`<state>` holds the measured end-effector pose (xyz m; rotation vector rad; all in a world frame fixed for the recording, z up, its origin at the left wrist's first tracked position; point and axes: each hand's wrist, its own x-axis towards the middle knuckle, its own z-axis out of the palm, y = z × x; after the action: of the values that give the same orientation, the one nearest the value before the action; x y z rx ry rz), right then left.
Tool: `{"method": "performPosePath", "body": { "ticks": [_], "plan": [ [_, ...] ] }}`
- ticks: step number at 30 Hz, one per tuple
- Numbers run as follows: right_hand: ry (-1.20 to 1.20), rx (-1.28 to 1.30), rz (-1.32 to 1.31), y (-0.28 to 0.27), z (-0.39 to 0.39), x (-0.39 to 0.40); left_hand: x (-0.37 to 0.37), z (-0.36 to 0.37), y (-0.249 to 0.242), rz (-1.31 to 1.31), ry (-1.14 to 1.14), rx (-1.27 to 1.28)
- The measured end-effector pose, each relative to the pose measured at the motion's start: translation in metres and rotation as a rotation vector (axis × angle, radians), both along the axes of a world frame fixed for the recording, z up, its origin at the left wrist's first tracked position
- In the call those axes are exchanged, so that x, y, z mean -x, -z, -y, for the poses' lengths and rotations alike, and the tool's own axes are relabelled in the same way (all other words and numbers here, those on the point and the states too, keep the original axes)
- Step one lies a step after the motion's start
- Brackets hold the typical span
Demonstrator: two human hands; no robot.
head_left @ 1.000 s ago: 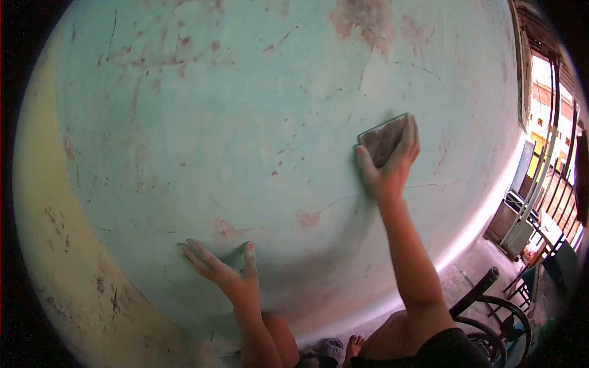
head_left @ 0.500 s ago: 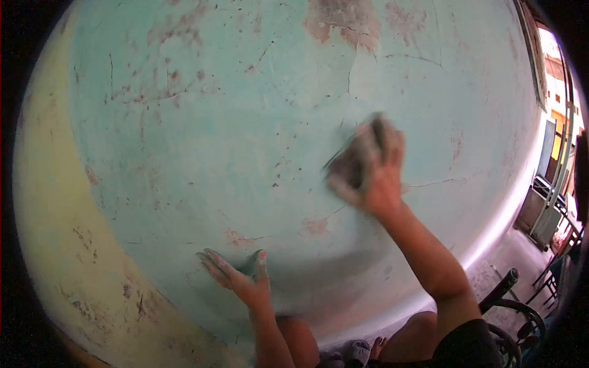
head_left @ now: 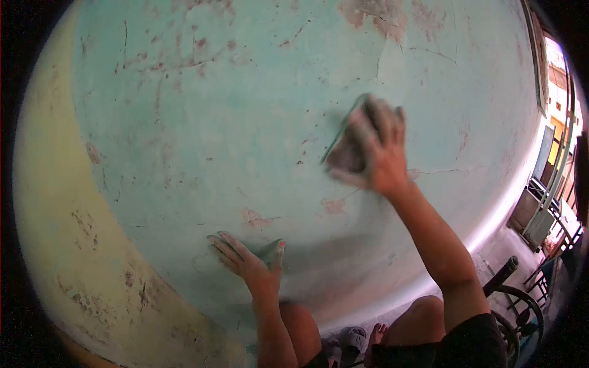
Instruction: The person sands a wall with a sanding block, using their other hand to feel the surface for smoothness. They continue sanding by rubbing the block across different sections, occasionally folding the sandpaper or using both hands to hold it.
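A pale green wall with cracks and patches of worn paint fills most of the head view. My right hand, dusty and a little blurred, is closed around a dark sanding pad. The pad lies against the wall right of the middle, its thin edge facing left. Lower down, my left hand rests on the wall with fingers and thumb spread and nothing in it. Pale dust coats its fingers.
A yellow painted band runs down the wall's left side. My knees and a sandal show at the bottom. A dark metal frame with curved bars stands close by my right arm.
The view has shifted, so the wall marks sit further right and higher. Against those marks, my right hand has slid a little left with the sanding pad. My left hand stays nearly in place.
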<state>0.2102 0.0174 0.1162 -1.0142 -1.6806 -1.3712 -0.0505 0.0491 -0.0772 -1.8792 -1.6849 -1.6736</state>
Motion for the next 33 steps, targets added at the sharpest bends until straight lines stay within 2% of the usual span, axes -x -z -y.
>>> {"method": "performPosePath", "body": {
  "ticks": [3, 6, 8, 10, 12, 14, 15, 17, 18, 20, 22, 23, 26, 27, 29, 33],
  "plan": [
    [0.007, -0.214, -0.541, -0.011, -0.011, -0.031, -0.002, 0.006, -0.002, 0.033, 0.053, 0.061],
    [-0.023, -0.214, -0.642, -0.003, -0.002, -0.023, 0.002, 0.011, -0.001, -0.008, 0.055, -0.038],
    [-0.051, -0.225, -0.589, 0.01, 0.008, -0.019, 0.009, 0.024, -0.013, 0.023, 0.15, -0.04],
    [-0.049, -0.259, -0.377, 0.019, 0.025, -0.017, 0.017, 0.04, -0.025, 0.107, 0.225, -0.019],
    [-0.024, -0.273, -0.381, 0.026, 0.035, -0.02, 0.021, 0.053, -0.032, 0.182, 0.327, 0.013],
    [-0.143, -0.254, -0.416, 0.033, 0.041, -0.024, 0.019, 0.061, -0.036, 0.291, 0.45, -0.003],
    [-0.129, -0.232, -0.415, 0.035, 0.044, -0.027, 0.014, 0.065, -0.038, 0.276, 0.472, 0.01],
    [-0.127, -0.228, -0.433, 0.038, 0.046, -0.029, 0.002, 0.073, -0.043, 0.419, 0.727, -0.03],
    [-0.154, -0.22, -0.435, 0.042, 0.048, -0.031, -0.003, 0.078, -0.044, 0.402, 0.736, -0.006],
    [-0.092, -0.176, -0.444, 0.05, 0.054, -0.035, -0.016, 0.086, -0.046, 0.378, 0.953, 0.015],
    [-0.297, -0.181, -0.465, 0.058, 0.057, -0.037, -0.023, 0.09, -0.045, 0.34, 1.021, 0.015],
    [-0.291, -0.176, -0.476, 0.064, 0.06, -0.036, -0.028, 0.091, -0.044, 0.317, 1.085, -0.005],
    [-0.304, -0.046, -0.275, 0.082, 0.074, -0.02, -0.041, 0.097, -0.044, 0.427, 1.197, 0.034],
    [-0.374, -0.06, -0.248, 0.085, 0.07, -0.014, -0.044, 0.1, -0.047, 0.421, 1.187, 0.038],
    [-0.416, -0.045, -0.292, 0.089, 0.075, -0.006, -0.053, 0.107, -0.057, 0.519, 1.224, 0.121],
    [-0.581, -0.02, -0.361, 0.099, 0.073, -0.007, -0.074, 0.104, -0.056, 0.647, 1.181, 0.109]
  ]
}}
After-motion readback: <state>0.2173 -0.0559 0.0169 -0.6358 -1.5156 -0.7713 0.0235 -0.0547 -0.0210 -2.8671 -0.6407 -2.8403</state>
